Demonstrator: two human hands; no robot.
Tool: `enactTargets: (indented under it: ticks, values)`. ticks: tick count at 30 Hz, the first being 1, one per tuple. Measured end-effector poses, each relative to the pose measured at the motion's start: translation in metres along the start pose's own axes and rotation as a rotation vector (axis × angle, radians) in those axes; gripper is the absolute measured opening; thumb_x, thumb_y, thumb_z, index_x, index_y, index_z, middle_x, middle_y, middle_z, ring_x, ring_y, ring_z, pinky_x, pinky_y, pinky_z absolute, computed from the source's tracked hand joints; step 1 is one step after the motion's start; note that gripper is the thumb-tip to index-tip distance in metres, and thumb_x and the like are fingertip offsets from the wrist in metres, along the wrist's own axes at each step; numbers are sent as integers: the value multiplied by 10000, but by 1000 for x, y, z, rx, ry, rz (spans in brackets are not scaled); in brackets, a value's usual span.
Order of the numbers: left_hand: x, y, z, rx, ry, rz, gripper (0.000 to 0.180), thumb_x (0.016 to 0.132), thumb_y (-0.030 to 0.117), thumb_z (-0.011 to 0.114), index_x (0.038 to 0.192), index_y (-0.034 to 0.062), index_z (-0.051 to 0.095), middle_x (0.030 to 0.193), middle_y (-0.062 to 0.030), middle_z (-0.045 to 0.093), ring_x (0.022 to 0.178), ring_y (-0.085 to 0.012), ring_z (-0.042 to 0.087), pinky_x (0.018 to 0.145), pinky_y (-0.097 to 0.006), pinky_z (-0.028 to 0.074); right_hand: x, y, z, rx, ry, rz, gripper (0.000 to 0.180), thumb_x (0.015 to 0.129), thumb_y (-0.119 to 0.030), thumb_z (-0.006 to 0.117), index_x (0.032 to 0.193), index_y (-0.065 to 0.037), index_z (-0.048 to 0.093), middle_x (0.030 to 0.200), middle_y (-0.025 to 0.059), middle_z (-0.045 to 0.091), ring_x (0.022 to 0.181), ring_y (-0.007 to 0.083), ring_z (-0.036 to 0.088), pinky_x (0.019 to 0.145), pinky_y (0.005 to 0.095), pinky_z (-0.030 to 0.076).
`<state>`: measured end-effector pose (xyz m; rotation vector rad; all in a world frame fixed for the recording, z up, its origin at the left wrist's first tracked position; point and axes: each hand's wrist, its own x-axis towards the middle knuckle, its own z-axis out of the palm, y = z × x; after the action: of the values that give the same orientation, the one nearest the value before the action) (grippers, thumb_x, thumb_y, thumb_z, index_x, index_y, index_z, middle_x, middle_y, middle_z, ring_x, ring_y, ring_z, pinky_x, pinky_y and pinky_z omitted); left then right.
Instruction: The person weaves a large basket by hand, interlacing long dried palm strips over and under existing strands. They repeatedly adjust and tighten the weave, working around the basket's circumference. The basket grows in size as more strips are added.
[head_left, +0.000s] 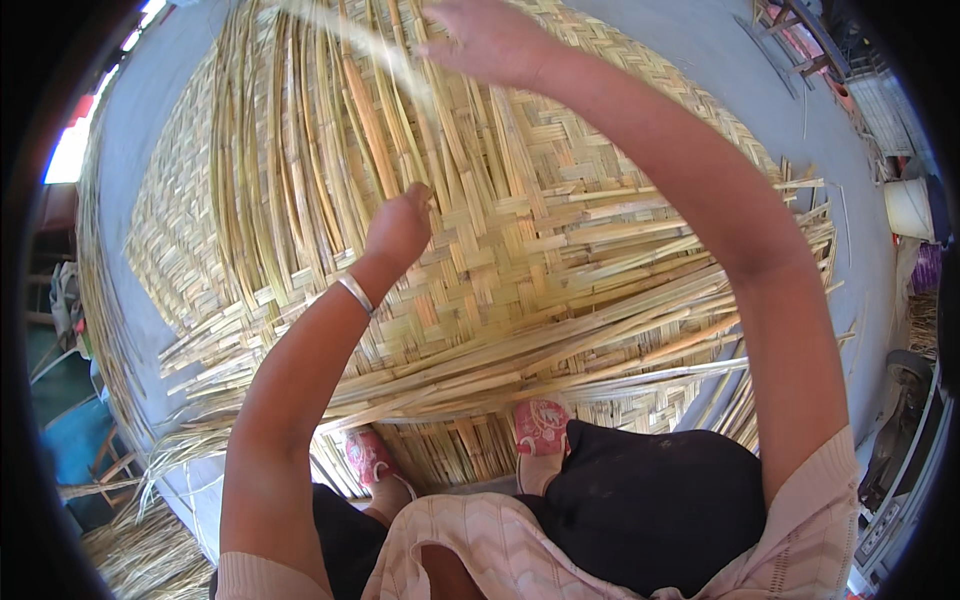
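Over the half-woven bamboo mat (520, 250) spread on the grey floor (700, 50), the left hand (398, 228) has its fingers clamped on upright loose strips (300, 150), while the right hand (480, 40) pinches a blurred strip (375, 50) farther away.

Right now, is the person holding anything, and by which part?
The right hand pulls a thin bamboo strip, gripped at its upper end. The left hand is closed on strips of the woven mat; its exact grip cannot be told.

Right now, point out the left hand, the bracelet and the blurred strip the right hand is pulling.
left hand (400, 228), head view, back of fist.
bracelet (355, 294), head view, band on wrist.
blurred strip (385, 58), head view, mid-length.
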<state>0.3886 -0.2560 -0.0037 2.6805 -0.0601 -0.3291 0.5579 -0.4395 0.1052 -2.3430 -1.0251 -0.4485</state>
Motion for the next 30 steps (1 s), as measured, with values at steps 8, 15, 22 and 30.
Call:
enactTargets:
  ticks: [8,15,22,30]
  values:
    - [73,-23,-2,-13,-128,-275,296,638,72,767,874,-31,622,867,-253,670,885,-395,664,775,-436,539,-73,40,67,414,-673,643,396,909,-357,546,975,15,666,979,212,675,885,337,644,843,436,486]
    - [107,-47,2,-333,-282,-546,137,719,73,717,767,-24,632,739,-164,683,696,-194,695,569,-308,544,-47,65,112,101,-1071,776,296,910,-230,556,992,46,628,766,102,701,648,187,661,562,334,526]
    - [70,-33,-11,-1123,-89,-546,202,948,159,466,1078,33,556,1020,-97,636,829,-160,631,749,-266,512,-57,61,120,382,-642,1024,239,801,-287,658,809,-49,683,740,79,697,575,194,616,578,356,520]
    - [68,-16,-28,-1134,-166,-587,356,992,188,393,1268,-24,466,1106,-168,638,747,-202,649,627,-295,558,-58,40,92,212,-495,581,313,781,-273,663,901,16,654,816,164,667,780,280,656,719,388,533]
